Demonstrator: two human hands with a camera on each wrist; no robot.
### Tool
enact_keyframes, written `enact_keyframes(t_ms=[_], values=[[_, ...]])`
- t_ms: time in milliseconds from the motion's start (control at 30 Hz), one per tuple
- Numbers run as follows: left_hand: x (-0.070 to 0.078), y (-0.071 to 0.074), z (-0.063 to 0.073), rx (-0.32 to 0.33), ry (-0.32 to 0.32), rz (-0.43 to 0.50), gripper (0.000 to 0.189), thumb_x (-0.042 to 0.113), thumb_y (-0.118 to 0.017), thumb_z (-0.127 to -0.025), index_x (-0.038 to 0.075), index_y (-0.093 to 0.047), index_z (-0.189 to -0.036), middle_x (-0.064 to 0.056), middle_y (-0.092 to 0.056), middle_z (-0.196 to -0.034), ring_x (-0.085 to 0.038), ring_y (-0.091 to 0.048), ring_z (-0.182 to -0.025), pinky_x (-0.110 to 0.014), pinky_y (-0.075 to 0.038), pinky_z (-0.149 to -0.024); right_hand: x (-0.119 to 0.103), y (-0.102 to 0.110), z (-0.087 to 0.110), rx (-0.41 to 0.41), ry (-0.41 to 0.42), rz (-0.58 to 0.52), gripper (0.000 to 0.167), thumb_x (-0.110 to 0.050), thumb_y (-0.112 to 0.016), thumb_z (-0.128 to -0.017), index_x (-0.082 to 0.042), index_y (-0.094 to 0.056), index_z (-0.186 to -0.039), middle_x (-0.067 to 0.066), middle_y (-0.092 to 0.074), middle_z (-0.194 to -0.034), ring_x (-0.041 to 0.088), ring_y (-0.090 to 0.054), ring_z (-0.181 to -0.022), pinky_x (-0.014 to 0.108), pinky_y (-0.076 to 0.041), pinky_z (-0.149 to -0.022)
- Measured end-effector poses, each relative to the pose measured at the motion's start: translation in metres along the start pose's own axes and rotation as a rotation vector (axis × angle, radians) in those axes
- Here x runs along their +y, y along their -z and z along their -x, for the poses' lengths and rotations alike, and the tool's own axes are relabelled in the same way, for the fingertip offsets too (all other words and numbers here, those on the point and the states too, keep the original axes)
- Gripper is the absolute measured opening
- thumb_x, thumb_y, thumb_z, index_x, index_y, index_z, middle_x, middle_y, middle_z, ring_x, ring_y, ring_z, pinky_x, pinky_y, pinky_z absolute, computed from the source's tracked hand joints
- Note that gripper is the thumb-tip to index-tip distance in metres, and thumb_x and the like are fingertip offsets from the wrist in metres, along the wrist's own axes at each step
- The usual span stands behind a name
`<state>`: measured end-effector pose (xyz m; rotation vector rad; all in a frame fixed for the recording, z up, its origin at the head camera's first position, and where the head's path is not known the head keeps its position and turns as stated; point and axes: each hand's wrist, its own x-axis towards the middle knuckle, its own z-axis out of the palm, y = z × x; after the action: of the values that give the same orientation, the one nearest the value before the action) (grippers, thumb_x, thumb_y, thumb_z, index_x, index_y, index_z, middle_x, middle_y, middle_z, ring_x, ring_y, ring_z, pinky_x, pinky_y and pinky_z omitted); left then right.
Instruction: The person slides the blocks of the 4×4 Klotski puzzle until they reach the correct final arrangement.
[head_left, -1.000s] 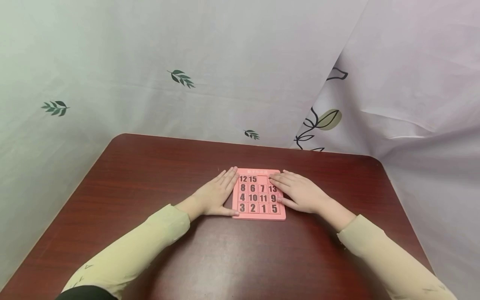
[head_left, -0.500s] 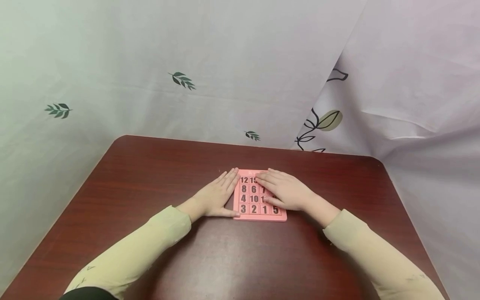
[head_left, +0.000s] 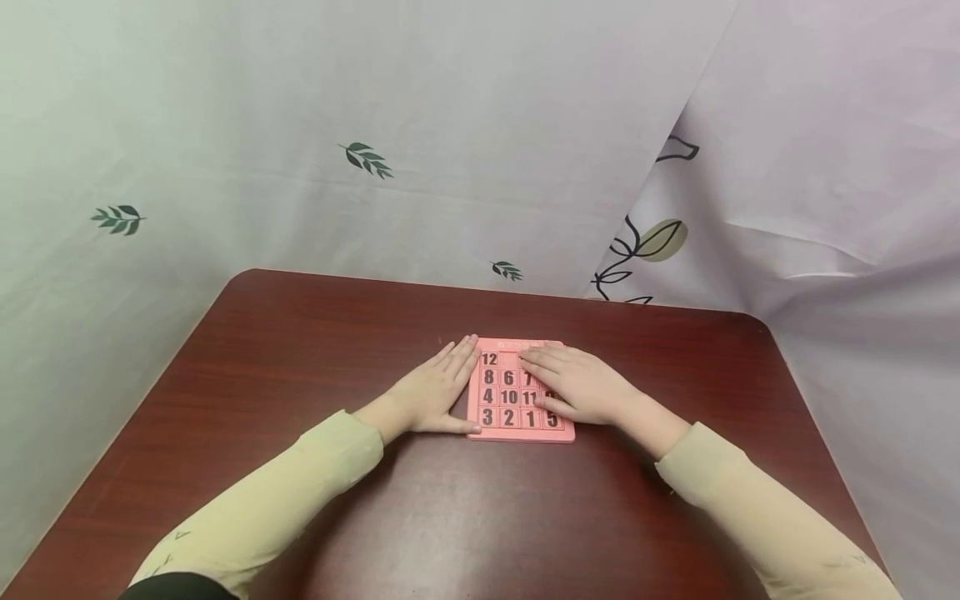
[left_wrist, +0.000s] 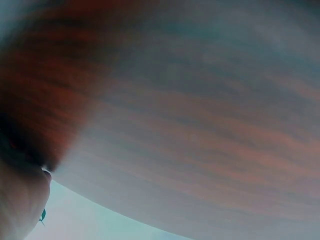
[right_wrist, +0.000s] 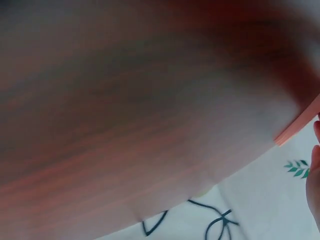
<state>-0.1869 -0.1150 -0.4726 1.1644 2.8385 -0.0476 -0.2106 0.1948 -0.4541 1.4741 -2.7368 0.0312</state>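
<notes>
A pink sliding number puzzle lies flat on the brown table in the head view. My left hand rests at its left side, fingers straight along the edge and thumb at the near left corner. My right hand reaches over the right side, its fingertips on the top row beside a vacant slot right of the 12 tile. That hand hides much of the two right columns. In the right wrist view the puzzle's pink edge shows next to part of the hand; the left wrist view catches only a bit of the left hand.
The dark reddish-brown table has rounded far corners. Behind it hangs a pale cloth with leaf prints, and another cloth panel overlaps it on the right.
My right hand slid left over the top row, then back a little to the right. The 15 tile left its place, and the gap now stands there. The left hand stayed put.
</notes>
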Motion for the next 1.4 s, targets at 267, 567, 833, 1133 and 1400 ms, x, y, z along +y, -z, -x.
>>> enact_keyframes(t_ms=[267, 567, 833, 1133, 1400], values=[[0.000, 0.002, 0.002, -0.007, 0.001, 0.005, 0.123, 0.081, -0.055, -0.092, -0.011, -0.017, -0.165, -0.031, -0.009, -0.175, -0.040, -0.013, -0.166, -0.047, -0.017, -0.137, 0.002, -0.003, 0.006, 0.037, 0.021, 0.008, 0.068, -0.049, -0.060, -0.105, -0.007, -0.051, -0.158, 0.009, -0.051, -0.164, 0.028, -0.047, -0.155, 0.046, -0.036, -0.130], [0.000, 0.003, 0.003, -0.012, 0.002, 0.003, 0.123, 0.081, -0.055, -0.092, -0.011, -0.017, -0.165, -0.031, -0.008, -0.176, -0.039, -0.013, -0.166, -0.048, -0.017, -0.137, -0.011, 0.000, -0.019, 0.028, 0.063, 0.007, 0.067, -0.046, -0.060, -0.105, -0.007, -0.049, -0.159, 0.009, -0.051, -0.165, 0.027, -0.045, -0.155, 0.046, -0.036, -0.131], [0.000, 0.001, 0.000, 0.005, -0.011, -0.007, 0.122, 0.081, -0.054, -0.092, -0.011, -0.019, -0.165, -0.031, -0.010, -0.175, -0.039, -0.016, -0.166, -0.048, -0.018, -0.137, -0.020, -0.001, -0.038, -0.002, 0.107, -0.013, 0.066, -0.044, -0.057, -0.107, -0.005, -0.047, -0.160, 0.011, -0.050, -0.165, 0.028, -0.044, -0.156, 0.046, -0.035, -0.131], [0.000, 0.002, 0.000, 0.007, -0.011, -0.017, 0.122, 0.081, -0.054, -0.092, -0.011, -0.019, -0.165, -0.031, -0.011, -0.175, -0.039, -0.016, -0.166, -0.048, -0.019, -0.137, -0.016, -0.001, -0.029, -0.013, 0.063, -0.033, 0.067, -0.047, -0.057, -0.106, -0.006, -0.048, -0.160, 0.009, -0.049, -0.166, 0.028, -0.042, -0.157, 0.045, -0.034, -0.132], [0.001, 0.003, -0.001, 0.005, -0.004, -0.050, 0.123, 0.083, -0.053, -0.091, -0.010, -0.020, -0.165, -0.030, -0.013, -0.175, -0.039, -0.016, -0.166, -0.048, -0.019, -0.137, -0.009, -0.001, -0.016, 0.030, 0.048, -0.018, 0.064, -0.045, -0.061, -0.105, -0.008, -0.052, -0.157, 0.007, -0.052, -0.164, 0.026, -0.048, -0.154, 0.046, -0.038, -0.129]])
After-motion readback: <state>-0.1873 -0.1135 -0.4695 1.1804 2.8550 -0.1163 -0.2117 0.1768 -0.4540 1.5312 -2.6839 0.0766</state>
